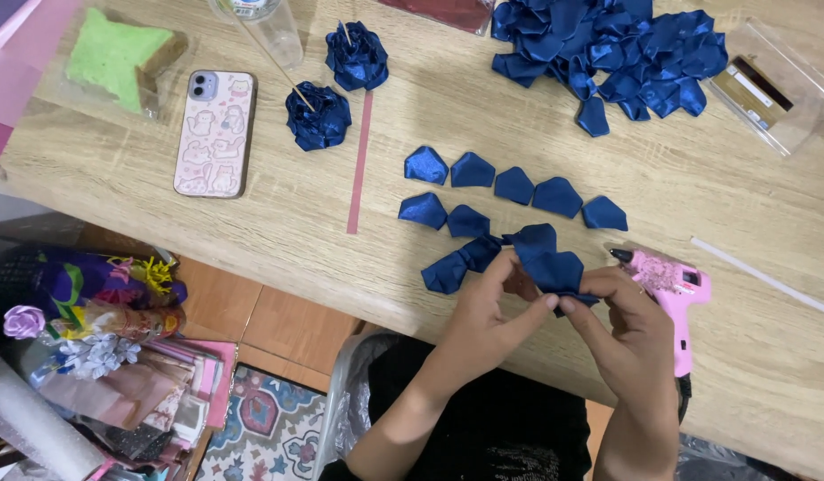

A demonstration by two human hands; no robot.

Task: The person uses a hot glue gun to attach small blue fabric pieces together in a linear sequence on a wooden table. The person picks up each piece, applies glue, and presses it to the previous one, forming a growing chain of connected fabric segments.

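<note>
Both my hands pinch a strip of joined blue satin petals at the table's near edge. My left hand grips it from below left. From the right, my right hand closes fingers on the folded end. The strip's loose tail trails left to about. Beyond it lie two rows of single folded blue petals on the wood. Two finished blue ribbon roses on sticks lie farther back.
A pink glue gun rests right of my hands, a clear glue stick beyond it. A heap of blue petals, a phone, a pink strip, a clear box and a green sponge lie on the wooden table.
</note>
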